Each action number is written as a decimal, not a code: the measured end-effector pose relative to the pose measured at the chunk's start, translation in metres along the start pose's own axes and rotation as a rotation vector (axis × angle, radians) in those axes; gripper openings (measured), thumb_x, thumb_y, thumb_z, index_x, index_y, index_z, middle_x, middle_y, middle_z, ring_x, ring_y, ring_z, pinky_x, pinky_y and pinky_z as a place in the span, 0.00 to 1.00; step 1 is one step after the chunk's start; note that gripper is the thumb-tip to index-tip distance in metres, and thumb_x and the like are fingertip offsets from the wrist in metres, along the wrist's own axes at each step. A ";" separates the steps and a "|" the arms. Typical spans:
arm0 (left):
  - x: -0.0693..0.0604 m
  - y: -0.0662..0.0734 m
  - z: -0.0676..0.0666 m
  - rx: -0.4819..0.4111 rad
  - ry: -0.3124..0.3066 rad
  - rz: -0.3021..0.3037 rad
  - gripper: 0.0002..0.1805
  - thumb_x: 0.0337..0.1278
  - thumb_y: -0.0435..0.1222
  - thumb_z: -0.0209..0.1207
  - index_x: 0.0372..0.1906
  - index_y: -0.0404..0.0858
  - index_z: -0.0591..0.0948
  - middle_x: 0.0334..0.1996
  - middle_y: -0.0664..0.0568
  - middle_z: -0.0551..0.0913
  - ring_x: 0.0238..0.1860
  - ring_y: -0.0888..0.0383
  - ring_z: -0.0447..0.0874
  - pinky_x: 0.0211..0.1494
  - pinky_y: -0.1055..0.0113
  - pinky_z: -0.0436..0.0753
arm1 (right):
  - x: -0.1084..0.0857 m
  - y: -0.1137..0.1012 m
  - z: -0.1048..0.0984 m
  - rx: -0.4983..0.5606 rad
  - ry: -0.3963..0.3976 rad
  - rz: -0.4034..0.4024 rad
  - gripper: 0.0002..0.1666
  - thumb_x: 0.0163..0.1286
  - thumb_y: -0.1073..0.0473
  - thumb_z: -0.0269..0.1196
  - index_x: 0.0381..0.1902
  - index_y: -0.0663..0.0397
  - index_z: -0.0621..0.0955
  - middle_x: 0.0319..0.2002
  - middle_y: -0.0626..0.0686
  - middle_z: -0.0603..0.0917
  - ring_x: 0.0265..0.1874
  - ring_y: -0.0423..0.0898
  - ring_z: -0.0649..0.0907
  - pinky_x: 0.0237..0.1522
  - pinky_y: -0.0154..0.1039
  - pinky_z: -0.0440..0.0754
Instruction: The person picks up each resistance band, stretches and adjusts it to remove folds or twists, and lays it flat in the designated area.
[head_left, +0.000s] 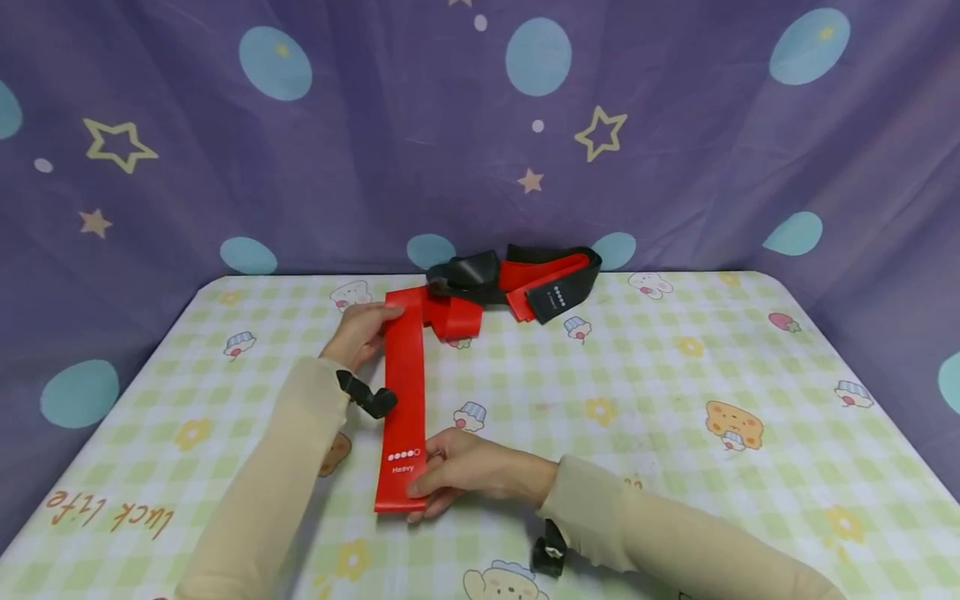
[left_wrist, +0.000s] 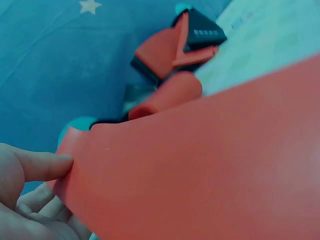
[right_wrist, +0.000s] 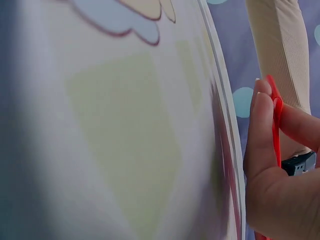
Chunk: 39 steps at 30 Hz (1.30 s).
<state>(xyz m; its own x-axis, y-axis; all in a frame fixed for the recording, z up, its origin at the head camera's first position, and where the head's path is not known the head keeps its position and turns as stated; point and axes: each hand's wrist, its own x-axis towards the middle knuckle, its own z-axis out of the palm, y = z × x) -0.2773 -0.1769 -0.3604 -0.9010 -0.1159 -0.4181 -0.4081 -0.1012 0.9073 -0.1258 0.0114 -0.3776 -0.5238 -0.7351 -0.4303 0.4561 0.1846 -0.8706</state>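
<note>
A flat red resistance band (head_left: 405, 367) marked "Heavy" stretches lengthwise between my two hands above the table. At its far end my left hand (head_left: 360, 333) pinches the left edge, thumb on top; the left wrist view shows this grip on the band (left_wrist: 210, 165) close up. My right hand (head_left: 472, 467) holds the near end by its right edge, beside the printed label. Seen from the right wrist, the band (right_wrist: 276, 130) is edge-on between thumb and fingers. Just beyond the far end lies a folded red band piece (head_left: 457, 317); whether it joins the held band I cannot tell.
Black bands (head_left: 468, 275) lie crumpled at the table's back edge. To their right is a folded black-and-red band bundle (head_left: 562, 287) with a dotted label. A checked, cartoon-printed cloth covers the table (head_left: 660, 375). Behind it hangs a purple curtain (head_left: 420, 125).
</note>
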 end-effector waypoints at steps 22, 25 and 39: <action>0.008 -0.021 -0.011 0.362 0.006 0.009 0.16 0.61 0.31 0.55 0.53 0.31 0.71 0.43 0.49 0.70 0.32 0.61 0.70 0.30 0.77 0.73 | 0.007 0.015 0.026 0.060 -0.037 0.023 0.08 0.62 0.75 0.59 0.39 0.64 0.74 0.38 0.71 0.85 0.27 0.49 0.88 0.27 0.32 0.84; 0.007 -0.020 -0.010 0.374 0.006 -0.010 0.23 0.61 0.32 0.56 0.60 0.30 0.69 0.47 0.49 0.71 0.35 0.61 0.71 0.32 0.77 0.74 | 0.006 0.017 0.029 0.076 -0.034 0.052 0.09 0.63 0.74 0.59 0.40 0.63 0.73 0.38 0.71 0.84 0.25 0.45 0.88 0.25 0.31 0.83; 0.000 -0.019 -0.008 0.454 0.010 -0.026 0.26 0.59 0.33 0.58 0.62 0.33 0.67 0.49 0.47 0.70 0.36 0.59 0.73 0.33 0.76 0.77 | -0.001 0.024 0.039 0.046 -0.032 0.074 0.04 0.65 0.70 0.59 0.38 0.64 0.78 0.42 0.74 0.82 0.30 0.51 0.89 0.23 0.30 0.82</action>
<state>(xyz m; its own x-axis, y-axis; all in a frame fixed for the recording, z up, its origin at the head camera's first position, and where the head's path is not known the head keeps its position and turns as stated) -0.2686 -0.1824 -0.3776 -0.8890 -0.1290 -0.4394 -0.4559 0.3391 0.8229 -0.0857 -0.0089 -0.3889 -0.4646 -0.7408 -0.4851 0.5261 0.2096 -0.8242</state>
